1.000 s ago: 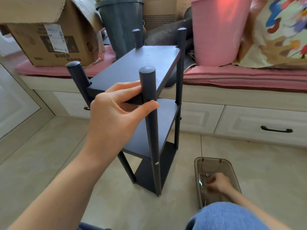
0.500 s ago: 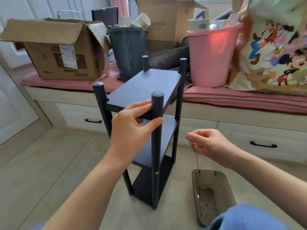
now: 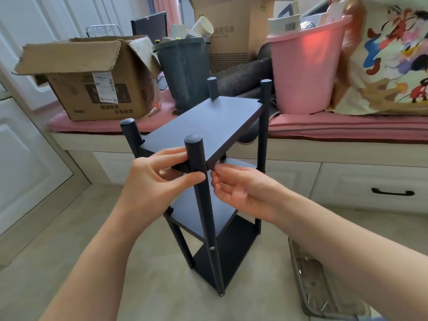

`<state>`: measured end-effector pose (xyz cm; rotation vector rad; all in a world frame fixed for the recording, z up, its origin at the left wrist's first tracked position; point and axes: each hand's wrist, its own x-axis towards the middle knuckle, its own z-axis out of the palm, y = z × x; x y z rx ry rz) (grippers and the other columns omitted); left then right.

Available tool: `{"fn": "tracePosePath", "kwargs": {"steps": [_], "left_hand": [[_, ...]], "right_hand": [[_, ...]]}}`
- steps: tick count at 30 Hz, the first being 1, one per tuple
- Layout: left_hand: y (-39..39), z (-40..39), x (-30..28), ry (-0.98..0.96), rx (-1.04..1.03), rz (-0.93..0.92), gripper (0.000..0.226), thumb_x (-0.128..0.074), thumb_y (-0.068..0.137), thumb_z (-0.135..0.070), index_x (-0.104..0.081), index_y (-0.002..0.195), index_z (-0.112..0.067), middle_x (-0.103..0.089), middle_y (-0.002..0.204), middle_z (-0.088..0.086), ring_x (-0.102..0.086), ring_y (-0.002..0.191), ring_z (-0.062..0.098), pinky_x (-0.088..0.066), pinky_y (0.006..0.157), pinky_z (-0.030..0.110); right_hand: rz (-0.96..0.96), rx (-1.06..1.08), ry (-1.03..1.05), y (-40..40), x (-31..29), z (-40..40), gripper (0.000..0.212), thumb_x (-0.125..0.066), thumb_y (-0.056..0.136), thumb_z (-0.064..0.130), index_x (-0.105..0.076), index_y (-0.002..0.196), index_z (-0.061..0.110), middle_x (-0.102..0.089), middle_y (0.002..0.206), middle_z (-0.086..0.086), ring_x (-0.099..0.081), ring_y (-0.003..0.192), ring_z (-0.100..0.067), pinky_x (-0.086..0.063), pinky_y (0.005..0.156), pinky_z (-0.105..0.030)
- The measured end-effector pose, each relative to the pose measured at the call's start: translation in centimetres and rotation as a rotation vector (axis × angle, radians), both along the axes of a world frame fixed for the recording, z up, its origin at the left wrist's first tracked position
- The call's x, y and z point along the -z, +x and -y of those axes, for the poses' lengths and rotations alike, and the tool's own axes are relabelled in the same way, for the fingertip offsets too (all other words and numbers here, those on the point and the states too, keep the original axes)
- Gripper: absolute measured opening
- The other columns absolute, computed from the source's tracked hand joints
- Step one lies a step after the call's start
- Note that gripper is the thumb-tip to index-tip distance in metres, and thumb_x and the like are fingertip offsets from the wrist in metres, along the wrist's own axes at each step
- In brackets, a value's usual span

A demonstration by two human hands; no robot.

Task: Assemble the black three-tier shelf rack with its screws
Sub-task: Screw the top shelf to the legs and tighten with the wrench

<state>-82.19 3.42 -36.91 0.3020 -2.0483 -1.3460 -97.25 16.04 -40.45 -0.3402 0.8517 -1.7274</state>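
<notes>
Pale tiled floor (image 3: 143,274), white cabinet doors on the left, open floor there. A cardboard box (image 3: 92,89) sits on the pink-cushioned bench (image 3: 324,126) — dark bin (image 3: 185,72) and pink bucket (image 3: 305,70) further along. Centre floor, the black rack (image 3: 208,135) stands upright. Left hand (image 3: 157,181) grips the near post at the top shelf; right hand (image 3: 240,193) pinches fingertips beside that post, what's in them too small to tell. Right edge — a clear tray (image 3: 298,274) holding screws (image 3: 324,305).

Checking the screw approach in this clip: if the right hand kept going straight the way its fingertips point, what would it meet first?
The right hand, fingertips pinched as if on a small screw too small to confirm, points left toward the near black round post just under the black top shelf board. It would probably meet that post first; depth is unclear.
</notes>
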Motion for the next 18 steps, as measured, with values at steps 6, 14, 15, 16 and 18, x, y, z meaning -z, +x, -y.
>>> {"fn": "tracePosePath", "kwargs": {"steps": [6,14,15,16,18], "left_hand": [[2.5,1.5,-0.2,0.011,0.053,0.027,0.041,-0.081,0.063,-0.02,-0.079,0.103,-0.014,-0.076,0.115,-0.006,-0.076,0.094,0.016,-0.058,0.083,0.019],[3.8,2.7,0.1,0.003,0.074,0.024,0.039,-0.077,0.068,-0.009,-0.075,0.107,-0.011,-0.075,0.119,-0.009,-0.073,0.104,0.01,-0.057,0.084,0.019],[3.8,2.8,0.2,0.004,0.072,0.023,0.041,-0.077,0.068,-0.011,-0.075,0.108,-0.01,-0.074,0.12,-0.008,-0.073,0.105,0.01,-0.057,0.085,0.019],[3.8,2.9,0.2,0.007,0.071,0.02,0.042,-0.077,0.067,-0.013,-0.074,0.109,-0.01,-0.074,0.12,-0.008,-0.073,0.105,0.009,-0.057,0.085,0.018],[3.9,3.0,0.2,0.007,0.068,0.012,0.043,-0.078,0.066,-0.017,-0.074,0.109,-0.011,-0.074,0.119,-0.01,-0.072,0.106,0.008,-0.056,0.085,0.017]], "right_hand": [[-0.072,-0.071,0.037,1.1,0.6,1.3,0.019,-0.068,0.091,0.011,-0.069,0.11,0.006,-0.071,0.099,-0.008,-0.068,0.08,-0.019,-0.057,0.073,-0.028],[-0.114,-0.198,-0.039,2.9,0.8,3.8,0.016,-0.062,0.096,0.01,-0.075,0.092,0.019,-0.072,0.101,0.0,-0.063,0.09,-0.017,-0.044,0.072,-0.024],[-0.115,-0.198,-0.044,3.0,0.8,3.9,0.016,-0.061,0.096,0.01,-0.074,0.092,0.019,-0.071,0.101,0.0,-0.06,0.091,-0.018,-0.043,0.071,-0.024],[-0.113,-0.196,-0.049,3.1,0.8,4.0,0.016,-0.061,0.096,0.009,-0.073,0.093,0.018,-0.07,0.101,0.0,-0.057,0.094,-0.019,-0.041,0.07,-0.024],[-0.106,-0.191,-0.057,3.2,0.9,4.2,0.015,-0.061,0.096,0.009,-0.072,0.095,0.018,-0.069,0.104,0.0,-0.053,0.097,-0.021,-0.039,0.07,-0.024]]}}
